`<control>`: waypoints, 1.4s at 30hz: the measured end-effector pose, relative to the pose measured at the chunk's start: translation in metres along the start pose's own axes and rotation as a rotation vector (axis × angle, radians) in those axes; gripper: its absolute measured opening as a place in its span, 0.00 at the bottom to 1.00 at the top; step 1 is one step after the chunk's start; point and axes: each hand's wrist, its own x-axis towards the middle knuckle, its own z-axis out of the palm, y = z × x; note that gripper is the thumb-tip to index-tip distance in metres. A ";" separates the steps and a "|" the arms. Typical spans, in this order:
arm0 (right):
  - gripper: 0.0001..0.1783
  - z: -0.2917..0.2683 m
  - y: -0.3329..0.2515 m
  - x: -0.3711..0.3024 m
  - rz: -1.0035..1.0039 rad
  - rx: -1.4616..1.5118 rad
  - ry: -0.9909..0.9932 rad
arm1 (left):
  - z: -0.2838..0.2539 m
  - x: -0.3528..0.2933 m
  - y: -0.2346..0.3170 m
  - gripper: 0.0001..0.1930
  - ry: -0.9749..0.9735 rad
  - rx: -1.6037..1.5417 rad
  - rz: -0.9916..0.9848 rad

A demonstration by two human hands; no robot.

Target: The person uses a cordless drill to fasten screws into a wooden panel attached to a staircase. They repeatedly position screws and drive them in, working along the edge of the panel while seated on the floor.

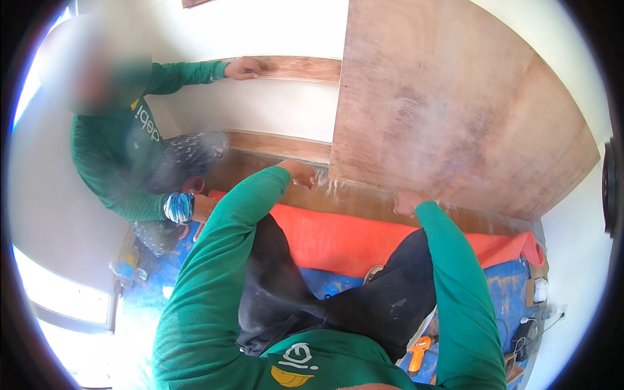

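Note:
A large reddish-brown plywood panel (448, 104) leans against the wall ahead on the right. My left hand (299, 173) hovers just left of its lower left corner, fingers curled in; anything inside them is hidden. At the panel's lower edge is my right hand (407, 203), also closed, and whether it grips the edge cannot be seen. Beneath both hands runs a brown wooden board (354, 198) with pale dusty streaks. A red-orange sheet (344, 237) lies along its near side, between my knees and the board.
At the left a co-worker (120, 156) in green crouches, one hand (242, 67) on a wooden batten (296, 69) on the wall. A lower batten (279, 144) runs beneath it. An orange power tool (419, 354) lies on the blue floor covering (500, 292), near cables (520, 348). Haze blurs the view.

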 end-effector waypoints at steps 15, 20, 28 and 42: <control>0.20 0.007 0.004 0.006 0.057 0.062 0.004 | -0.006 -0.009 0.007 0.28 -0.039 -0.004 -0.035; 0.19 0.006 0.003 0.004 0.025 0.018 -0.005 | 0.000 -0.001 -0.002 0.29 -0.018 -0.006 0.001; 0.17 -0.001 -0.001 -0.007 -0.087 0.081 0.071 | -0.006 -0.004 0.001 0.27 -0.067 -0.075 -0.038; 0.17 0.017 0.017 0.024 -0.068 0.006 0.066 | -0.015 -0.008 0.008 0.33 0.156 0.081 0.002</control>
